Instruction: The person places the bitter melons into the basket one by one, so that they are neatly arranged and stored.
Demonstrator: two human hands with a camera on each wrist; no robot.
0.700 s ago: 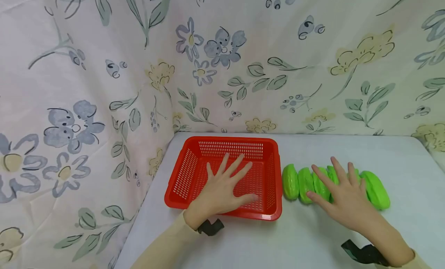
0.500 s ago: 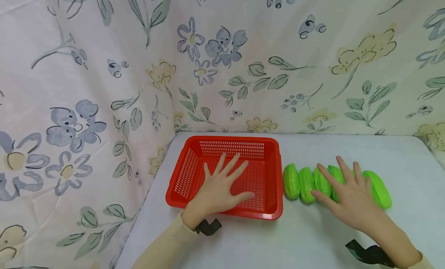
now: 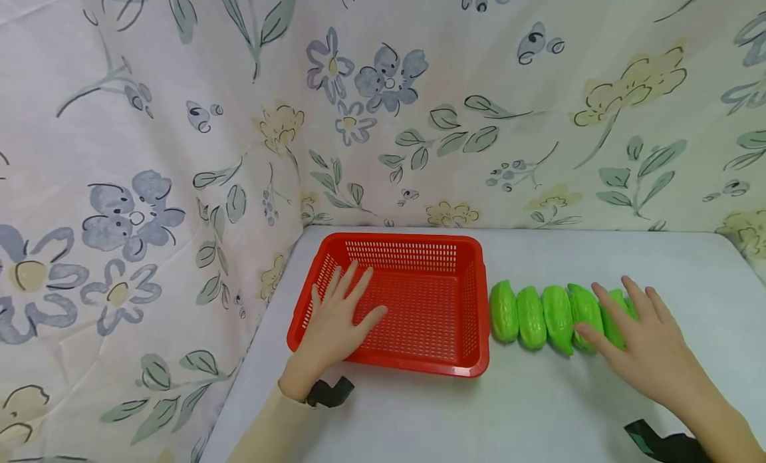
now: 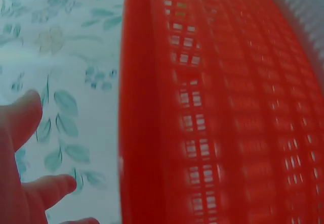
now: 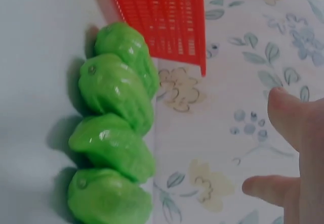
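My left hand (image 3: 332,323) hovers over the left part of a red plastic basket (image 3: 425,310), fingers spread and holding nothing. In the left wrist view, my fingertips (image 4: 55,188) show beside the basket's rim (image 4: 139,133), apart from it. To the basket's right lies a row of several glossy green, ridged, elongated vegetables (image 3: 558,316), perhaps plastic models; their exact kind is unclear. Above the row's right end is my right hand (image 3: 649,350), fingers spread, hiding part of the row. The right wrist view shows that hand (image 5: 309,158) apart from the vegetables (image 5: 116,92).
A white tabletop (image 3: 509,416) bears the basket and the row. Floral cloth (image 3: 443,117) hangs behind the table and along its left side. Dark straps (image 3: 330,392) are on both wrists.
My left hand has shifted left, from the basket's middle toward its left side. My right hand has slid right, uncovering more of the green vegetables. Basket and vegetables stay put.
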